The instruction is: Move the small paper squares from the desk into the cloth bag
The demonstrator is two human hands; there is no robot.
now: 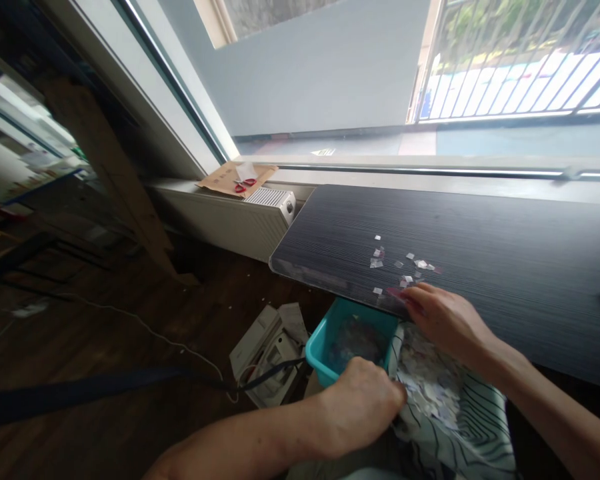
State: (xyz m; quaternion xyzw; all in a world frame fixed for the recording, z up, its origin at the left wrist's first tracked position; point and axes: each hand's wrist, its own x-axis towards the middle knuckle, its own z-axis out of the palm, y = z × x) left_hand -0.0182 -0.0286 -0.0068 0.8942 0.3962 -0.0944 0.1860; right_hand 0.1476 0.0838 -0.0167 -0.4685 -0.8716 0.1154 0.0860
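My right hand (443,317) is closed in a pinch on a thin pink see-through piece (397,293), low over the dark table's near edge. Small clear and white scraps (420,265) lie scattered on the table (480,233) just beyond it. My left hand (363,403) is curled closed at the edge of a patterned cloth bag (485,417), beside a teal basket (320,353). Its fingertips are partly hidden. Many pale scraps fill the bag. Inside the basket lies a heap of clear bits.
Left of the table, a radiator (230,217) stands under the window. Red-handled scissors (245,185) lie on a brown envelope (220,179) there. An open white box (270,350) with a device sits on the floor, near a white cable (155,333).
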